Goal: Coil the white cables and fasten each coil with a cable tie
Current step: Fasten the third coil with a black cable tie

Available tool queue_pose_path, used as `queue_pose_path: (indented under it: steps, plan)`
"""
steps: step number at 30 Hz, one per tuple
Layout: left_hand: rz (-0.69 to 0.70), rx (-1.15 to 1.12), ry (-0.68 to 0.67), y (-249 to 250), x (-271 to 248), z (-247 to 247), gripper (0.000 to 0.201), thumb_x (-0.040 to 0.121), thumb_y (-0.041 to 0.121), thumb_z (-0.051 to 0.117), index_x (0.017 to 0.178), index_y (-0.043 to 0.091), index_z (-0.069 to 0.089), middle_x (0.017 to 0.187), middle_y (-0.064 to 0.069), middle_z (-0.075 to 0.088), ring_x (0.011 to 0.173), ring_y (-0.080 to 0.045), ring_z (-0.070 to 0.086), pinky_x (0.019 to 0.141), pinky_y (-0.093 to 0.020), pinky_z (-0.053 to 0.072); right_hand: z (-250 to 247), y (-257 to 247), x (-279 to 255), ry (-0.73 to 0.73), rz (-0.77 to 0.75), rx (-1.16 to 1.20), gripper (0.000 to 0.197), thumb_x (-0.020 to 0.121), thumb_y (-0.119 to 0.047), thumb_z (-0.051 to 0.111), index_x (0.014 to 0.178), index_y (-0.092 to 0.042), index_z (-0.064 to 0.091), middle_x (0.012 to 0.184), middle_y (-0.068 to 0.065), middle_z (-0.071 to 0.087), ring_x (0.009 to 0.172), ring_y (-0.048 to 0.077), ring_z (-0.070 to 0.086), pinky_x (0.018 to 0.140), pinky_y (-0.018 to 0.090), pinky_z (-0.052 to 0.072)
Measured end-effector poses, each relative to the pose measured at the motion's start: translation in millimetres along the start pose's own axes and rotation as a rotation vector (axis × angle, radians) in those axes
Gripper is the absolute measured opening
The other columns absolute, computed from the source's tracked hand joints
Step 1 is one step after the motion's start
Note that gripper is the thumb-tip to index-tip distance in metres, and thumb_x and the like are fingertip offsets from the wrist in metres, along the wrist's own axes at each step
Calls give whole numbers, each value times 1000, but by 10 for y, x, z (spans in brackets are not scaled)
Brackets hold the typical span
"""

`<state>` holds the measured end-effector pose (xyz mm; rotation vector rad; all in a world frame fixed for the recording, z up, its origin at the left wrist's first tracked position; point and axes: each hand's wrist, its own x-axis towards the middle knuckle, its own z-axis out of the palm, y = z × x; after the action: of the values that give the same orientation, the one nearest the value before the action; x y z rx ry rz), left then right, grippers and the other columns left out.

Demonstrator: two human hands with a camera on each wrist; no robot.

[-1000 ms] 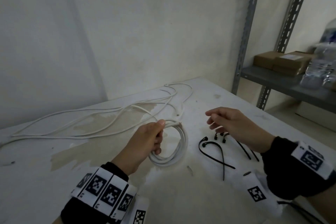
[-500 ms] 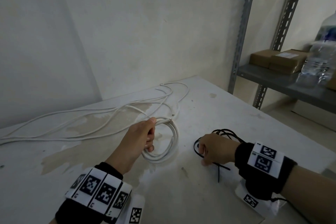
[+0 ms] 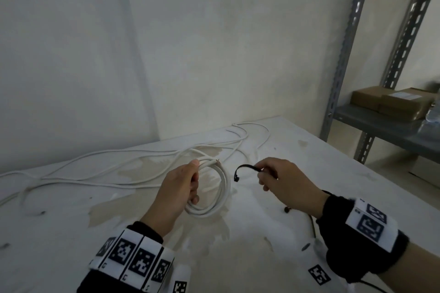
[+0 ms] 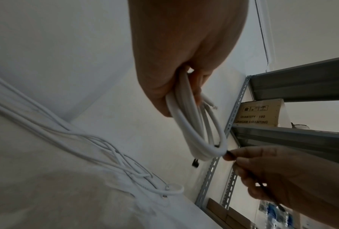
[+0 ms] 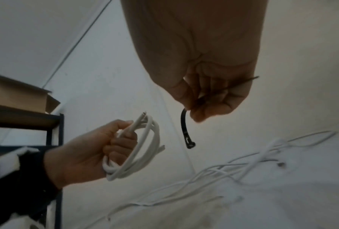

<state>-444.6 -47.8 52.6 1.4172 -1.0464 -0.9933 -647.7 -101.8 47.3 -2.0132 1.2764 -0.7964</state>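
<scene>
A pale wall point(image 3: 214, 54) stands behind a white table point(image 3: 238, 257) with brown stains. A grey metal shelf point(image 3: 381, 128) on the right holds a brown box point(image 4: 259, 112) that reads "QUANTITY : 100". Loose white cables point(image 3: 95, 173) lie on the table. The left hand point(image 3: 177, 188) grips a white coil point(image 3: 221, 197) above the table. The right hand point(image 3: 283, 181) pinches a black cable tie point(image 3: 245, 169) just beside the coil.
</scene>
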Motion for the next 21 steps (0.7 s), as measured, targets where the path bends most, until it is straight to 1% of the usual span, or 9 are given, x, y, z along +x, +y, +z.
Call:
queue_pose_path:
  steps: [3,7,9,12,13,14,17,19,21]
  plan:
    - [24,-7,59,0,-9,-156,37,95,26,44,61,11,41,40,9,31,33,-8,28,49,-28,32,119,-169,5,106,-23,132,16,95,-12,44,97,-19,58,72,-5,59,55,4,53,54,6,41]
    - [59,-8,144,-2,-54,-385,37,95,28,44,62,10,43,40,9,33,33,-6,31,47,-27,33,269,-406,15,170,-57,152,19,95,-11,43,94,-17,61,74,-3,64,49,0,54,50,7,40]
    - [86,15,173,-6,-94,-501,37,96,29,44,63,10,42,41,9,33,35,-5,32,47,-25,34,373,-530,3,129,-69,138,18,94,-12,46,97,-14,64,77,-3,64,52,2,56,50,9,41]
    - [117,31,207,-27,-159,-645,37,96,29,44,63,11,42,41,10,35,36,-4,34,47,-23,35,596,-695,-48,27,-128,10,19,93,-15,50,104,-11,66,86,-1,58,71,13,59,64,17,45]
    - [121,30,218,-39,-174,-686,37,96,29,44,63,12,41,41,10,36,36,-4,34,47,-23,35,672,-748,-67,-15,-133,-20,19,93,-15,51,105,-11,66,87,1,58,73,15,59,67,19,46]
    - [124,28,223,-48,-183,-710,37,96,29,44,63,12,41,42,10,36,36,-3,34,48,-23,34,730,-792,-83,-50,-119,-5,18,92,-15,52,104,-12,65,83,1,59,70,15,59,64,18,46]
    - [129,8,242,-84,-213,-814,36,95,29,45,64,11,44,42,10,36,37,-4,35,49,-25,34,880,-946,-88,-138,-34,114,12,89,-10,55,100,-13,58,65,-3,56,50,6,57,47,11,42]
    - [154,14,265,-99,-235,-868,34,95,29,46,65,11,46,44,9,37,39,-5,35,50,-27,34,958,-1027,-70,-172,25,174,14,86,-8,57,97,-14,52,64,0,55,43,5,56,46,16,43]
    - [213,64,294,-98,-265,-897,27,94,28,48,72,13,49,49,5,40,42,-9,36,50,-27,34,1024,-1103,-65,-197,70,243,16,83,-4,55,95,-12,47,62,4,55,41,9,57,46,22,44]
